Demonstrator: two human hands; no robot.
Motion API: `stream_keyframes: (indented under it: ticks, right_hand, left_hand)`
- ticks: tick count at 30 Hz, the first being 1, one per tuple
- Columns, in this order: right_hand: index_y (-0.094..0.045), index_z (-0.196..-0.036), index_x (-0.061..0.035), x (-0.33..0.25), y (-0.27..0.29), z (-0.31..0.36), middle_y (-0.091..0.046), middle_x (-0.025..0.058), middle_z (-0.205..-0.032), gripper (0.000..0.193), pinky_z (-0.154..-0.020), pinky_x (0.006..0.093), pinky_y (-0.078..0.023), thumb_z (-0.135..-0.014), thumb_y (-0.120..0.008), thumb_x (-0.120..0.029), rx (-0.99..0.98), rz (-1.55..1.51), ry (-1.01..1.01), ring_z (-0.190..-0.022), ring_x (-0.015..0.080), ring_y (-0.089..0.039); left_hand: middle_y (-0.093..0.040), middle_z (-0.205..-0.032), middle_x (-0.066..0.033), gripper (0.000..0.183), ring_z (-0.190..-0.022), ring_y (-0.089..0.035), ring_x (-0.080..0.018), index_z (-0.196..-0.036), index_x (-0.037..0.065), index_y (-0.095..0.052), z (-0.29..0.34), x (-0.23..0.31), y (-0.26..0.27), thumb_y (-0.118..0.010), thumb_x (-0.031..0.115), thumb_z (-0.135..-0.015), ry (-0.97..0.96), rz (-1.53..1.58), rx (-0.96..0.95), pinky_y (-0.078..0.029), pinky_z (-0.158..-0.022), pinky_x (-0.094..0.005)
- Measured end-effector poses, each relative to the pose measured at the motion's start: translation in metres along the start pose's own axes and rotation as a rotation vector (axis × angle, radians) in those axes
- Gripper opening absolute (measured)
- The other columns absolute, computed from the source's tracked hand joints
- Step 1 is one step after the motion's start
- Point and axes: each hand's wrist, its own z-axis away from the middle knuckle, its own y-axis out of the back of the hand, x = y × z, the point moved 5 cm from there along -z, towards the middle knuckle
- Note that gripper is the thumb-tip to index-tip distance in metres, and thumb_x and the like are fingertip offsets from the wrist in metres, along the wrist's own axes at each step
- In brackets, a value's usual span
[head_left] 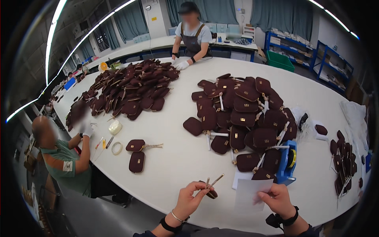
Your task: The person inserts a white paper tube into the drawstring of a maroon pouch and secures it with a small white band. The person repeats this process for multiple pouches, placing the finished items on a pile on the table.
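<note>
At the near edge of the table, my left hand [188, 200] pinches the light cord [215, 179] of a small dark brown zip pouch [213, 194]. The cord's ends stick up past my fingers, and the pouch hangs partly hidden behind them. My right hand [277, 200] grips a white sheet of paper [248, 196] by its right side, thumb in front. Just beyond the paper stands a blue tape dispenser [290, 162] with a yellow roll. Beside it spreads a heap of brown pouches [242, 118], several with white strips wrapped on their cords.
Two loose pouches [137, 162] lie to the left near a tape roll [117, 148]. A bigger pouch pile [130, 89] covers the far left, where two people in white gloves work. Another pile [343, 162] sits at right by clear plastic bags [355, 114]. A green crate [279, 61] stands beyond.
</note>
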Motion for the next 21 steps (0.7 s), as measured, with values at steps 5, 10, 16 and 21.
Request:
stream_keyframes:
  ticks: [5,10,16,21]
  right_hand:
    - [-0.064,-0.094,0.0053,-0.01,0.001,-0.002,-0.07,0.0106,-0.081,0.009,-0.068,0.0293,-0.056,-0.09,-0.058,0.001,0.091,-0.236,-0.147,-0.071,0.0184,-0.069]
    - [-0.062,-0.099,0.0044,-0.001,0.0,-0.012,-0.069,0.01,-0.081,0.01,-0.066,0.0284,-0.055,-0.092,-0.059,-0.003,0.129,-0.294,-0.181,-0.069,0.0178,-0.068]
    - [-0.059,-0.106,0.0054,0.008,0.003,-0.016,-0.069,0.0101,-0.087,0.017,-0.064,0.0278,-0.055,-0.095,-0.058,-0.007,0.146,-0.332,-0.248,-0.073,0.0161,-0.068]
    - [-0.06,-0.108,0.0048,0.016,-0.002,-0.012,-0.068,0.0093,-0.089,0.018,-0.065,0.0267,-0.055,-0.095,-0.058,-0.008,0.101,-0.319,-0.286,-0.075,0.0149,-0.068]
  left_hand:
    - [-0.071,-0.095,-0.0074,0.013,-0.074,-0.062,-0.0112,-0.103,0.003,-0.065,-0.01,0.01,-0.007,-0.06,0.001,-0.092,-0.058,-0.032,-0.021,-0.047,-0.066,-0.0245]
    - [-0.069,-0.09,-0.0113,0.011,-0.066,-0.06,-0.0098,-0.106,-0.001,-0.056,-0.007,0.008,-0.02,-0.051,-0.001,-0.097,-0.024,0.093,-0.142,-0.047,-0.055,-0.0205]
    - [-0.067,-0.095,-0.0124,0.011,-0.076,-0.062,-0.0117,-0.106,-0.004,-0.057,-0.006,0.011,-0.035,-0.052,-0.002,-0.096,0.145,0.264,-0.194,-0.05,-0.054,-0.0203]
    - [-0.067,-0.097,-0.0119,0.012,-0.077,-0.063,-0.0114,-0.105,-0.004,-0.061,-0.008,0.02,-0.045,-0.055,-0.001,-0.095,0.132,0.196,-0.239,-0.048,-0.052,-0.0184]
